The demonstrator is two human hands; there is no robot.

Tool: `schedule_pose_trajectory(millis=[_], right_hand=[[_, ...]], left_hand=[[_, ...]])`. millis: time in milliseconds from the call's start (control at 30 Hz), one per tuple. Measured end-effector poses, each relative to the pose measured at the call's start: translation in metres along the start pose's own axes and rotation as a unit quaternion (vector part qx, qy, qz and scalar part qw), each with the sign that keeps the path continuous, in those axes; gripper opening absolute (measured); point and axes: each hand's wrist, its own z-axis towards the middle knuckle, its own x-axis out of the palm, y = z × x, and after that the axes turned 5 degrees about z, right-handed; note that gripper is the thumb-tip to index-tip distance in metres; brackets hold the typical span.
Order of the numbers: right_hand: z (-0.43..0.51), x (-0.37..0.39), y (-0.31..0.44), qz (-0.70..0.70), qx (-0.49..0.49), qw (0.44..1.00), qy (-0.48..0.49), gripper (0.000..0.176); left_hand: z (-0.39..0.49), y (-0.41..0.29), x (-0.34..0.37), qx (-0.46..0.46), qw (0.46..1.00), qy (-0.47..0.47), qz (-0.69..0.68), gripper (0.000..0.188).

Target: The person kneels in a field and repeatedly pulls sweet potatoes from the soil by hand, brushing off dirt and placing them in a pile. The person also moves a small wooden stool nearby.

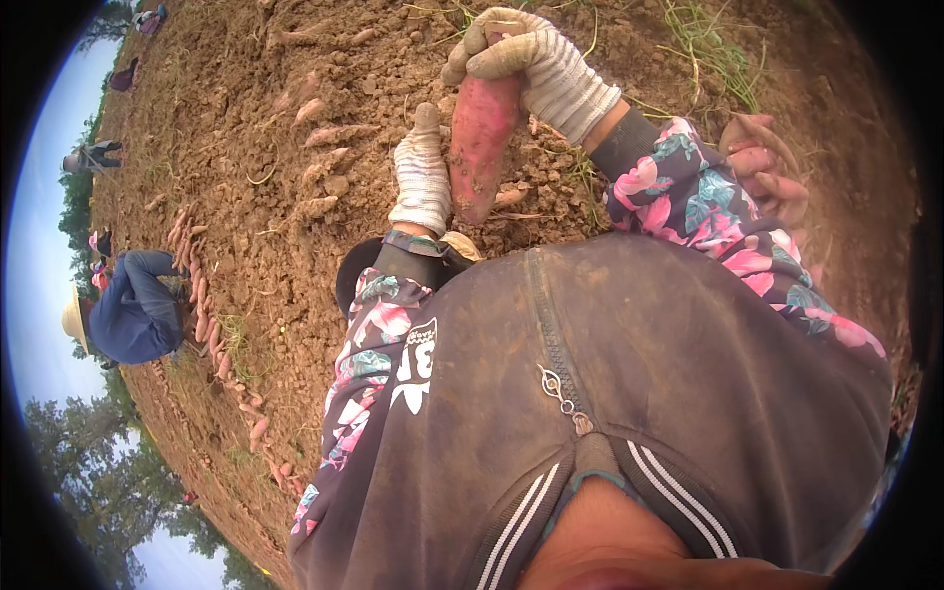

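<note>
A large pink sweet potato [483, 144] with soil on its lower end hangs upright between my hands. My right hand [520, 59], in a soiled, striped knit glove, is closed around its upper end. Beside its left side is my left hand [422, 173], gloved alike, with the thumb pointing up; its other fingers are hidden, so its grip cannot be told. Soil-covered sweet potatoes [341, 135] lie on the ground to the left, and part of another [510, 198] shows just behind the held one.
Sweet potatoes lie heaped [759, 162] beyond my right sleeve. A long row of them [199, 287] crosses the cloddy soil [273, 310] at left, where a person in a straw hat [140, 306] crouches. Farther people are at upper left. Green vines [719, 55] lie at upper right.
</note>
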Motion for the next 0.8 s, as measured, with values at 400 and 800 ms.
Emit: schedule_pose_trajectory(millis=[400, 800], right_hand=[[-0.015, 0.033, 0.041, -0.081, 0.032, 0.995, -0.046, 0.024], [-0.004, 0.024, 0.034, -0.069, -0.002, 0.993, -0.095, 0.021]], left_hand=[[-0.002, 0.001, 0.009, 0.005, 0.997, 0.082, 0.005, 0.060], [-0.019, -0.021, -0.018, 0.113, 0.986, -0.076, 0.098, 0.095]])
